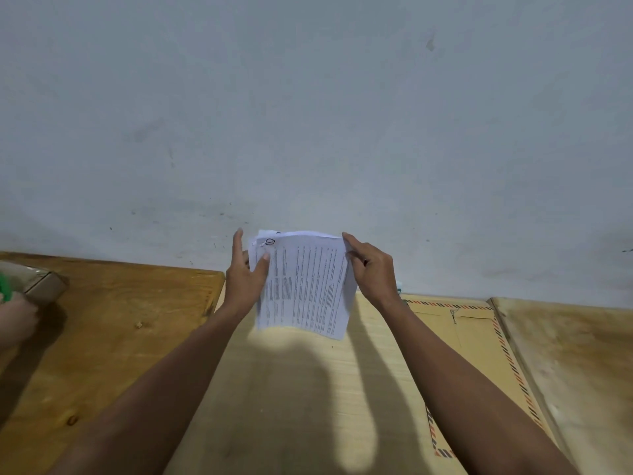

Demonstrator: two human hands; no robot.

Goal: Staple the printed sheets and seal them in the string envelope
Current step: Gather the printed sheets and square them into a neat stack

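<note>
A stack of printed sheets (305,286) stands nearly upright above the pale table (291,389), its text running sideways. My left hand (245,279) grips the stack's left edge, thumb on the front page near a circled mark at the top corner. My right hand (371,269) holds the right edge, fingers curled over the top corner. The brown string envelope (479,341) with a red and black striped border lies flat on the table to the right, partly under my right forearm. No stapler shows.
A darker wooden table (113,337) adjoins on the left, where another person's hand (15,320) rests beside a brown box (41,282) and something green. A grey wall (308,114) rises right behind the tables. A worn wooden surface (575,365) lies at the far right.
</note>
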